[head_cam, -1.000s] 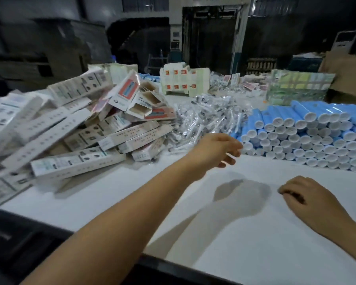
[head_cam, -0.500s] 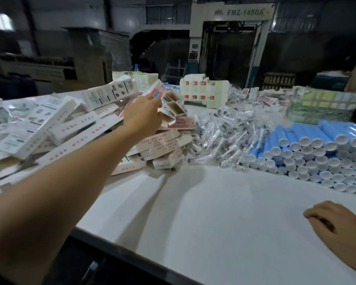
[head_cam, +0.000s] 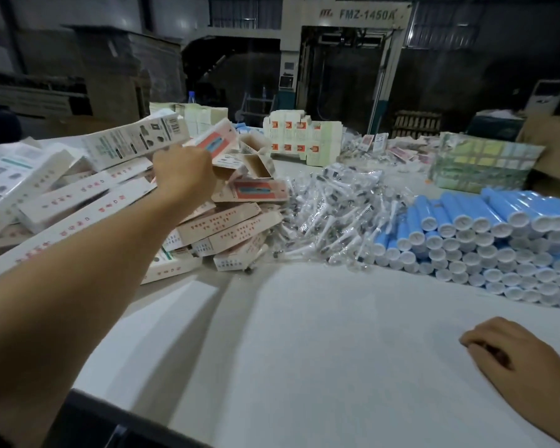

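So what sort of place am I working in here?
Probably a factory packing floor: a pile of printed cartons, stacked blue tubes, and a large machine marked FMZ-1450A behind.

The one camera sits on the person's head and faces forward and slightly down over the white table. Its wide angle bends the edges. The right hand lies close below, the box pile at arm's reach, and the machine far behind.

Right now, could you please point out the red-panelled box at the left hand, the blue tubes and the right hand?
red-panelled box point(head_cam: 219, 140), head view, red panel
blue tubes point(head_cam: 456, 206), head view, one tube's blue side
right hand point(head_cam: 518, 360), head view, back of hand
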Available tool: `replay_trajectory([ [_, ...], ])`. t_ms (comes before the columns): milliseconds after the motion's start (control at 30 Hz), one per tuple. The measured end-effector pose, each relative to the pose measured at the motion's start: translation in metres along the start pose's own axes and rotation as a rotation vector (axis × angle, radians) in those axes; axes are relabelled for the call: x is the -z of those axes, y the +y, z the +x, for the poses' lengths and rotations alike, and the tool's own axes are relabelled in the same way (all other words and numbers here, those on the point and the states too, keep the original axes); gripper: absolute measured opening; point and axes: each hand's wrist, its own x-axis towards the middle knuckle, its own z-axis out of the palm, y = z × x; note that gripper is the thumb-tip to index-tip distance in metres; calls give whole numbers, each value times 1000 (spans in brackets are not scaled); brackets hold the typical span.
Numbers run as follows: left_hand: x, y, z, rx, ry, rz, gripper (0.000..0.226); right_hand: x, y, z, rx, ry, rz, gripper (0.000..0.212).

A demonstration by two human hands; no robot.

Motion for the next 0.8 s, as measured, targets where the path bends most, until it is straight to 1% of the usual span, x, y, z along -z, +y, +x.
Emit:
replay_trajectory([
  [67,12,-14,-3,57,57,-60,25,0,-1,0,3,5,-7,39],
  [167,29,-31,-24,57,231,-225,22,1,-5,-2,-5,11,-10,39],
  [233,38,-29,-49,-20,319,-352,22,2,-8,-3,1,9,-16,35],
  [300,46,-10,-79,-128,348,-489,14,3,-10,-4,-3,6,-12,29],
  [333,50,5,-94,-193,337,-551,11,5,-10,-4,-11,3,-1,26],
  [400,53,42,-123,-320,279,-640,14,6,-10,-5,-37,11,65,20],
  [467,53,87,-147,-417,158,-695,20,7,-10,-6,-102,53,193,17],
  [533,52,135,-169,-530,47,-660,27,8,-8,-6,-209,104,438,18],
  [600,54,182,-188,-644,-36,-579,32,11,-9,-3,-292,131,809,22],
  [633,57,201,-197,-681,-62,-557,36,13,-11,-3,-318,134,965,24],
  [667,61,217,-204,-709,-70,-546,41,16,-13,-3,-337,133,1065,27],
  [767,67,249,-224,-782,-62,-519,52,18,-16,-2,-343,104,1136,41],
  [800,69,254,-229,-803,-59,-507,57,17,-15,-2,-328,84,1174,41],
])
